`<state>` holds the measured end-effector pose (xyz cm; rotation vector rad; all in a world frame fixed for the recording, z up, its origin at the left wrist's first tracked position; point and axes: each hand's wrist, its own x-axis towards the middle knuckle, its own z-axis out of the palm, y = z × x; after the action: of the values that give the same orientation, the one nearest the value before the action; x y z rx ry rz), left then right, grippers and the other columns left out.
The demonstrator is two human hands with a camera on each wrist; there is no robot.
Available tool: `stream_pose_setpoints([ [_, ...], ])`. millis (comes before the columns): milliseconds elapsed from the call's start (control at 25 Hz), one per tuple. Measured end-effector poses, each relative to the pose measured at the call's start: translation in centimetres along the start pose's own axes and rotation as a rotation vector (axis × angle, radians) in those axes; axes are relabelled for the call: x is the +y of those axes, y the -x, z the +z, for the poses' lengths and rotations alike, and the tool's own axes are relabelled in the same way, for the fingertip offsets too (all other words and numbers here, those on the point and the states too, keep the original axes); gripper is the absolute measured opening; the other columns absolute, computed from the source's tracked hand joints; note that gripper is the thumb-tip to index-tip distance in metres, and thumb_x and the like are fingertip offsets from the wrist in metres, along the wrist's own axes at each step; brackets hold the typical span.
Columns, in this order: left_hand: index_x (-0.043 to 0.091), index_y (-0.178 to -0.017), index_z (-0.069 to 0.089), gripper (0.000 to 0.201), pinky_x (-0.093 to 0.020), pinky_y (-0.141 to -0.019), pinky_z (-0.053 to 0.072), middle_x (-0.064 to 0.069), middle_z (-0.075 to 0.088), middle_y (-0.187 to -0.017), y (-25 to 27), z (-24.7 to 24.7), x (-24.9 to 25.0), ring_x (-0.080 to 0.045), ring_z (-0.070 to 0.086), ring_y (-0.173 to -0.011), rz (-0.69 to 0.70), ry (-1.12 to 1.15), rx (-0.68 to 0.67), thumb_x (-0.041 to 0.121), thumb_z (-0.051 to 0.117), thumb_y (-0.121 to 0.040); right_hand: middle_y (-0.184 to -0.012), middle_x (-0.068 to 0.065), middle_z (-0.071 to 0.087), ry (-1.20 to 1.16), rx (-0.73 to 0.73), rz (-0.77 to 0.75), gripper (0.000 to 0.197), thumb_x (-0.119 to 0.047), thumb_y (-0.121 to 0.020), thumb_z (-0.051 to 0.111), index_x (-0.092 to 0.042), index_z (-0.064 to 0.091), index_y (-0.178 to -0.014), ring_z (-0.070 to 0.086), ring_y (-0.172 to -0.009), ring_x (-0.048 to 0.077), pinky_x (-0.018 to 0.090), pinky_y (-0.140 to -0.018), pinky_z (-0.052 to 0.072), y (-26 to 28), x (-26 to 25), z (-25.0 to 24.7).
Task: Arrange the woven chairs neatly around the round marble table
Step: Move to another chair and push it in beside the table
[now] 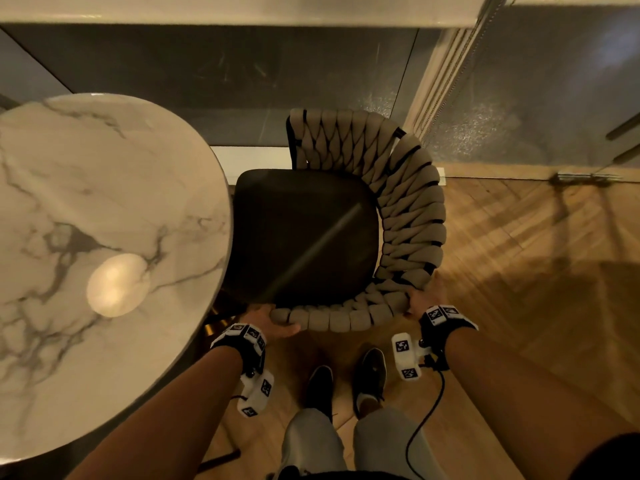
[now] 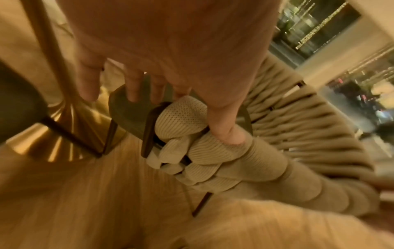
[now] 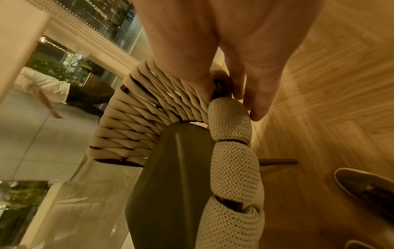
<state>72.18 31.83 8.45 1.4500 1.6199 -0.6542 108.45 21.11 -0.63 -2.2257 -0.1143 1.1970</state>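
Both hands, left [image 1: 268,318] and right [image 1: 417,301], clamp the chair's [image 1: 408,216] padded woven rim beside the table [image 1: 104,188]; likely bulky, rigid underneath.

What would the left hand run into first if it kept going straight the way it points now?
The left hand grips the woven chair at its armrest end, pointing forward; past that, probably the dark seat, though depth is unclear.
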Motion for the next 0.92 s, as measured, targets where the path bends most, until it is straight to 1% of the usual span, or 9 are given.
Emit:
stream_pose_setpoints([
  [80,0.024,-0.141,0.043,0.105,-0.043,-0.105,0.045,-0.008,0.046,-0.145,-0.4,0.1,0.0,-0.029,0.052,-0.127,0.035,-0.094,-0.013,0.080,0.069,-0.055,-0.120,0.010,0.057,0.030,0.003,-0.058,0.065,-0.017,-0.086,0.067,-0.017,0.036,-0.143,0.064,-0.106,0.038,0.056,-0.087,0.058,4.2,-2.9,-0.3],
  [200,0.022,-0.135,0.044,0.092,-0.043,-0.099,0.048,-0.010,0.050,-0.138,-0.1,0.2,0.2,-0.030,0.055,-0.121,0.059,-0.166,0.031,0.075,0.068,-0.064,-0.134,0.004,0.054,-0.018,-0.027,-0.083,0.066,-0.014,-0.091,0.063,-0.028,0.031,-0.146,0.060,-0.116,0.035,0.058,-0.093,0.054,7.3,-4.6,-0.6],
  [320,0.024,-0.136,0.043,0.092,-0.046,-0.100,0.048,-0.010,0.047,-0.140,0.4,0.9,-0.3,-0.030,0.054,-0.122,0.077,-0.176,0.045,0.077,0.066,-0.064,-0.125,-0.003,0.043,-0.154,-0.057,-0.052,0.067,-0.002,-0.099,0.053,-0.029,0.024,-0.153,0.049,-0.120,0.028,0.062,-0.101,0.047,10.4,-5.6,-0.9],
  [520,0.028,-0.135,0.042,0.093,-0.051,-0.102,0.044,-0.007,0.048,-0.140,0.4,1.2,-0.9,-0.032,0.053,-0.123,0.078,-0.223,0.057,0.084,0.056,-0.061,-0.152,0.008,0.041,-0.173,-0.073,-0.002,0.073,-0.003,-0.101,0.051,-0.041,0.017,-0.155,0.045,-0.135,0.039,0.068,-0.101,0.044,10.3,-4.8,-0.7],
  [600,0.030,-0.132,0.043,0.088,-0.052,-0.101,0.043,-0.006,0.050,-0.136,0.5,1.1,-0.8,-0.031,0.054,-0.121,0.075,-0.258,0.061,0.084,0.054,-0.064,-0.156,0.007,0.038,-0.169,-0.064,0.011,0.077,-0.007,-0.102,0.050,-0.045,0.012,-0.156,0.046,-0.133,0.041,0.068,-0.099,0.046,10.5,-5.0,-0.6],
  [720,0.029,-0.127,0.046,0.082,-0.051,-0.097,0.046,-0.005,0.054,-0.129,0.4,1.2,-0.7,-0.030,0.057,-0.115,0.078,-0.233,0.059,0.081,0.056,-0.065,-0.154,0.003,0.034,-0.208,-0.095,0.071,0.072,-0.006,-0.104,0.046,-0.044,0.015,-0.155,0.042,-0.135,0.039,0.068,-0.103,0.041,10.5,-5.7,-0.8],
  [800,0.023,-0.124,0.048,0.075,-0.042,-0.092,0.050,-0.007,0.056,-0.125,-0.1,1.3,-0.6,-0.029,0.058,-0.110,0.097,-0.120,0.045,0.070,0.067,-0.070,-0.142,0.000,0.038,-0.162,-0.110,0.055,0.066,-0.008,-0.103,0.048,-0.036,0.019,-0.155,0.048,-0.120,0.032,0.064,-0.099,0.047,10.0,-5.9,-1.0],
  [840,0.020,-0.126,0.048,0.072,-0.038,-0.088,0.050,-0.008,0.058,-0.124,-0.3,1.3,-0.5,-0.028,0.059,-0.109,0.100,-0.050,0.036,0.063,0.072,-0.073,-0.141,0.002,0.042,-0.100,-0.098,0.020,0.062,-0.011,-0.102,0.051,-0.028,0.022,-0.155,0.053,-0.109,0.031,0.059,-0.090,0.054,9.5,-5.7,-1.1],
  [920,0.016,-0.127,0.051,0.069,-0.034,-0.084,0.050,-0.007,0.060,-0.120,-0.6,1.1,-0.2,-0.027,0.061,-0.108,0.099,0.038,0.043,0.052,0.078,-0.075,-0.143,0.016,0.050,-0.007,-0.070,-0.052,0.061,-0.017,-0.100,0.056,-0.016,0.027,-0.153,0.061,-0.091,0.030,0.049,-0.073,0.061,8.6,-5.6,-1.1],
])
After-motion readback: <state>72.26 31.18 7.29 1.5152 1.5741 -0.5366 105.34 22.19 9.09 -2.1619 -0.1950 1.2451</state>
